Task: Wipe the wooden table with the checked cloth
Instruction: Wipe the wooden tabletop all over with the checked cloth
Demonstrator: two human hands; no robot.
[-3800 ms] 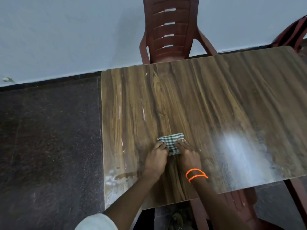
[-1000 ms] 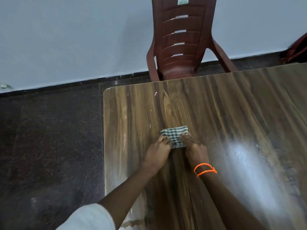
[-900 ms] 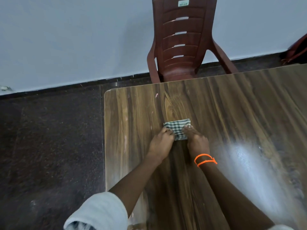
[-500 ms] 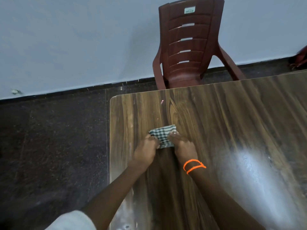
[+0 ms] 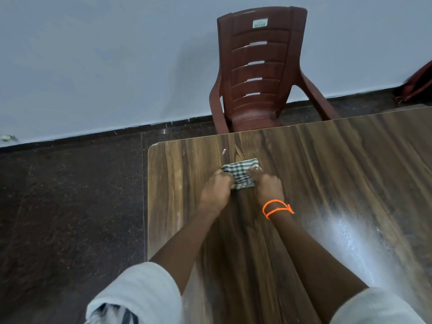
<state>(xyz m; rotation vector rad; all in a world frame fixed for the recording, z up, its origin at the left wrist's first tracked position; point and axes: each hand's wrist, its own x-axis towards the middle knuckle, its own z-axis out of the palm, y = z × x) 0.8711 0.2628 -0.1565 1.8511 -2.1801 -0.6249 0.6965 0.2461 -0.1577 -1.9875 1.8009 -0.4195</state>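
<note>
A small folded green-and-white checked cloth (image 5: 240, 172) lies flat on the wooden table (image 5: 327, 171), a short way in from its far edge. My left hand (image 5: 216, 191) presses on the cloth's left side, fingers curled over its edge. My right hand (image 5: 267, 188), with an orange cord on the wrist, presses on the cloth's right side. Both arms reach forward across the table. The near part of the cloth is hidden under my fingers.
A dark red plastic chair (image 5: 259, 73) stands against the table's far edge, by a pale wall. A second red chair (image 5: 418, 83) shows at the far right. A small pink speck (image 5: 224, 151) lies just beyond the cloth. Dark stone floor (image 5: 70, 206) spreads left of the table's edge.
Both hands have pushed the cloth away from me, toward the table's far edge by the chair, keeping their hold on it. The view has shifted forward with them.
</note>
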